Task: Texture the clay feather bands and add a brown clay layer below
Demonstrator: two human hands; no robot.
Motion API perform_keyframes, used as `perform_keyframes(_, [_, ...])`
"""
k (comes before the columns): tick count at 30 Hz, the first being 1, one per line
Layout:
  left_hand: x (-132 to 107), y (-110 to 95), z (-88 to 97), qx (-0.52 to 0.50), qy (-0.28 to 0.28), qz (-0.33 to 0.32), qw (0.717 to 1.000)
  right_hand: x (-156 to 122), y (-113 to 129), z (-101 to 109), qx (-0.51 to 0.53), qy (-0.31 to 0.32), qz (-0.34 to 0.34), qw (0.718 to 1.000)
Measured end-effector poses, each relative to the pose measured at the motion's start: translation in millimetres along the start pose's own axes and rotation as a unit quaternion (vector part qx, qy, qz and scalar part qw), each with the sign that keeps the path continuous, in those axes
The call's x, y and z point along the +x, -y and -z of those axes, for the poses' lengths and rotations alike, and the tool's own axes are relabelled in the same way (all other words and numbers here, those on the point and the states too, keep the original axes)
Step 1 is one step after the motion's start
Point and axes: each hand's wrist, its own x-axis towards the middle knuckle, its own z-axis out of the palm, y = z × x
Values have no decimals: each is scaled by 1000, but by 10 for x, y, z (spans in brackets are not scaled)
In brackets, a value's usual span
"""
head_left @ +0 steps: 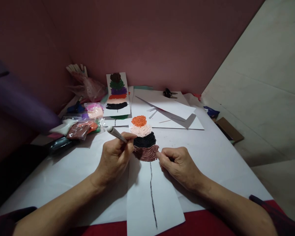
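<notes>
My left hand (pixel 117 155) is closed around a white marker pen (pixel 116 133), whose top end points up and to the left. Its lower tip is hidden behind the fingers. Under the hands lies a white paper strip (pixel 140 196) with a ridged clay shape in stacked bands: an orange top (pixel 139 121), a pale peach band (pixel 143 130), a black band (pixel 145 141) and a brown band (pixel 146 153). A dark drawn line (pixel 151 188) runs down below it. My right hand (pixel 178 160) is curled, with its fingertips at the brown band's right edge; anything inside is hidden.
Another paper with colored clay bands (pixel 117 94) leans at the back. Bags of colored clay (pixel 82 129) lie at the left. Cut white sheets (pixel 172 108) and keys (pixel 169 93) are at the back. A cardboard box (pixel 229 129) stands beyond the right edge.
</notes>
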Motion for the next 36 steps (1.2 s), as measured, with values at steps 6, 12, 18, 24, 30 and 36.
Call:
perform_keyframes(6, [24, 32, 23, 17, 4, 3, 1000, 0, 4, -5, -3, 0, -3, 1000])
perform_keyframes(12, [50, 35, 47, 32, 3, 7, 999, -9, 1, -5, -5, -3, 0, 1000])
perform_keyframes(18, [74, 24, 60, 42, -8, -2, 999, -12, 0, -5, -5, -2, -3, 1000])
perform_keyframes(24, [78, 30, 73, 57, -16, -19, 998, -7, -1, 9, -7, 2, -6, 1000])
perform_keyframes(30, [73, 11, 100, 70, -55, -42, 995, -7, 4, -3, 0, 3, -10, 1000])
perform_keyframes(36, [54, -11, 95, 38, -83, -50, 995, -8, -4, -5, 7, 3, -11, 1000])
